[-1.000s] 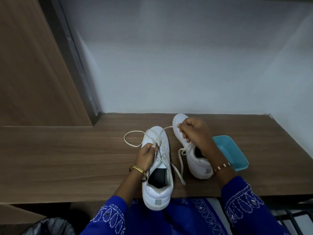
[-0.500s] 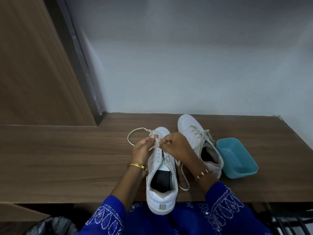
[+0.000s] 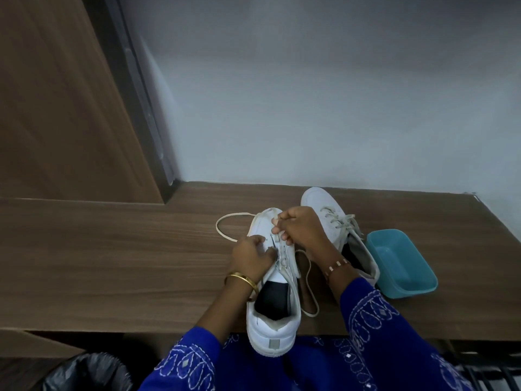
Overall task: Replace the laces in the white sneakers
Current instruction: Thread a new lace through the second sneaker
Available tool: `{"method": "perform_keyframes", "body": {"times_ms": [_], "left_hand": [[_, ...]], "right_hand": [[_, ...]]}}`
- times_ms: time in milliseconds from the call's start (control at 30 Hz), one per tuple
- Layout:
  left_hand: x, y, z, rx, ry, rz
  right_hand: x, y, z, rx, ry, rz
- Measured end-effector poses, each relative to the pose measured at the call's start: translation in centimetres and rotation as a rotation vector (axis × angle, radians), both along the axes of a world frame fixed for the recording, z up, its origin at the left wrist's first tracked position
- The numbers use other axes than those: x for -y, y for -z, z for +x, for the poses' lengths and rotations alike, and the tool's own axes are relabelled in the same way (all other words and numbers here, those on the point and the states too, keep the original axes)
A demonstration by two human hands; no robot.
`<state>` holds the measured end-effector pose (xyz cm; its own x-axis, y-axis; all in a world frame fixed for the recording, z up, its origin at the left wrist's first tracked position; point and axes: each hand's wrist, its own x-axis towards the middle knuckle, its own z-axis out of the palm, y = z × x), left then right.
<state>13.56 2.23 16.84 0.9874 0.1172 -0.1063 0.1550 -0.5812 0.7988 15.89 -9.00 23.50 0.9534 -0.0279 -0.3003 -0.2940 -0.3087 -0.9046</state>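
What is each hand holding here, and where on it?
Right hand pinches the lace above the near sneaker's eyelets. Left hand grips that sneaker's left side.

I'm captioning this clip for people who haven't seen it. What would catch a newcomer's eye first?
Both hands at the near white sneaker on the wooden desk: the right hand pinches its lace, the left hand grips its side. To the right are the second sneaker, laced, and a teal tub.
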Motion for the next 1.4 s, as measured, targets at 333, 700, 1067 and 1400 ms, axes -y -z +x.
{"method": "perform_keyframes", "body": {"times_ms": [333, 700, 1067, 1400], "left_hand": [[-1.1, -2.0, 1.1, -0.077, 0.244, 0.209], [-1.6, -1.5, 0.9, -0.071, 0.282, 0.171], [-1.4, -1.1, 0.3, -0.037, 0.236, 0.179], [-1.2, -1.1, -0.1, 0.020, 0.174, 0.159]], "right_hand": [[0.1, 2.4, 1.8, 0.041, -0.121, -0.209], [-1.2, 3.6, 2.8, 0.209, -0.261, -0.538], [-2.4, 2.4, 3.7, 0.136, -0.512, -0.911], [-2.9, 1.4, 4.7, 0.115, -0.654, -1.020]]}}
